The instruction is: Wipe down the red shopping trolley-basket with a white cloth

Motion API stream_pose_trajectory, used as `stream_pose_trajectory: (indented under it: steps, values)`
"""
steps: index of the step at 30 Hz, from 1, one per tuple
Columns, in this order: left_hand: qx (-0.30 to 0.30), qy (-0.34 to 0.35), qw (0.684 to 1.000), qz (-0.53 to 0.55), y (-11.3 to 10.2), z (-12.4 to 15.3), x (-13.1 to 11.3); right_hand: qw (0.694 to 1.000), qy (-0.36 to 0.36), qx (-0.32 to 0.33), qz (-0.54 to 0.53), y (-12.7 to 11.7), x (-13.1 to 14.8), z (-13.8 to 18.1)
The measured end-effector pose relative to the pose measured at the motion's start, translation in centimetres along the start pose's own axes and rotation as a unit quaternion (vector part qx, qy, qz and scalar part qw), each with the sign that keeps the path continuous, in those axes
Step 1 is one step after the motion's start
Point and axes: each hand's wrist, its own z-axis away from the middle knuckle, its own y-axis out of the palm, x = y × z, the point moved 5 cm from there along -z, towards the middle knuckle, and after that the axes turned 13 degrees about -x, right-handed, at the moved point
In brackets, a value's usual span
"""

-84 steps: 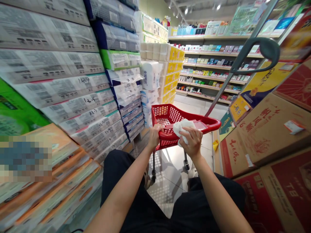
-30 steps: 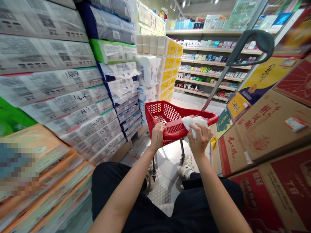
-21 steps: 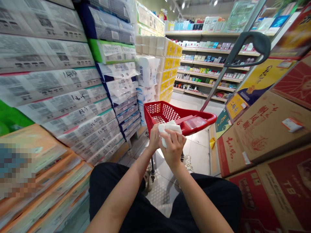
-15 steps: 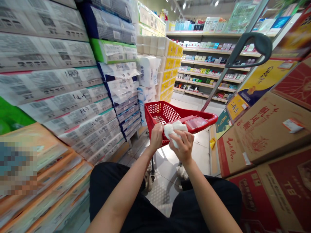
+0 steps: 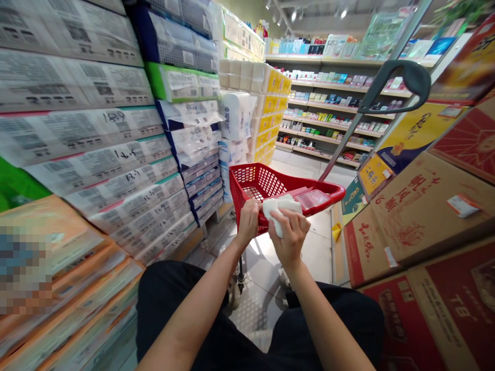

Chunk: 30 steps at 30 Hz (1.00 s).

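A red plastic shopping basket on wheels (image 5: 244, 180), with perforated walls, stands between my knees. Its long grey pull handle (image 5: 377, 87) leans up to the right. My left hand (image 5: 248, 221) is closed round the basket's near left rim. In my right hand (image 5: 291, 232) is a white cloth (image 5: 279, 207), pressed on the near rim beside the left hand. The fingers curl over the cloth and hide part of it. Just right of the cloth is a clear panel (image 5: 312, 198) set in the basket's red rim.
Tall stacks of wrapped paper packs (image 5: 96, 129) rise on the left, with orange packs (image 5: 77, 278) nearer me. Cardboard cartons (image 5: 417, 206) line the right side. Shelves of small boxed goods (image 5: 328, 105) stand at the back. A tiled floor (image 5: 259, 263) runs under the basket.
The white cloth has shifted slightly to the right along the rim and looks flatter, my right hand still on it. My left hand keeps its hold on the rim.
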Motion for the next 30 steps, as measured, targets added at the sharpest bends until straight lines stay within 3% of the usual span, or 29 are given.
stream_pose_trajectory:
  steps: [3,6,10,13,16,19,22,26,30]
  values:
    - [-0.011,0.017,1.0,0.01,-0.1,0.0,0.1,0.999,-0.032,0.031,-0.009,0.6,1.9,0.2]
    - [-0.004,0.023,1.0,0.014,-0.1,-0.1,0.0,0.995,-0.08,0.05,-0.016,0.5,1.3,0.5]
    - [0.024,0.013,1.0,0.009,-0.1,-0.1,-0.4,0.987,-0.138,0.066,-0.057,-0.6,-2.6,0.6]
    - [0.045,-0.001,0.999,-0.006,-0.5,0.0,-0.8,0.989,-0.126,0.052,-0.054,-1.5,-6.4,-0.1]
    - [0.064,0.02,0.998,-0.004,-1.1,0.3,-1.4,0.993,-0.095,0.043,-0.054,-1.9,-8.2,-0.7]
    - [0.094,0.105,0.99,0.005,-1.9,1.6,-2.3,0.997,-0.046,0.018,-0.052,-1.8,-7.2,-0.4]
    - [0.106,0.175,0.978,-0.031,-2.4,3.7,-2.7,0.999,-0.009,0.009,-0.048,-1.3,-4.0,0.4]
    - [0.084,0.171,0.976,-0.108,-2.1,6.0,-2.1,0.997,-0.007,0.046,-0.067,-0.2,0.2,1.0]
    - [0.061,0.158,0.976,-0.135,-1.6,6.9,-1.7,0.995,-0.055,0.042,-0.073,-0.4,0.1,1.3]
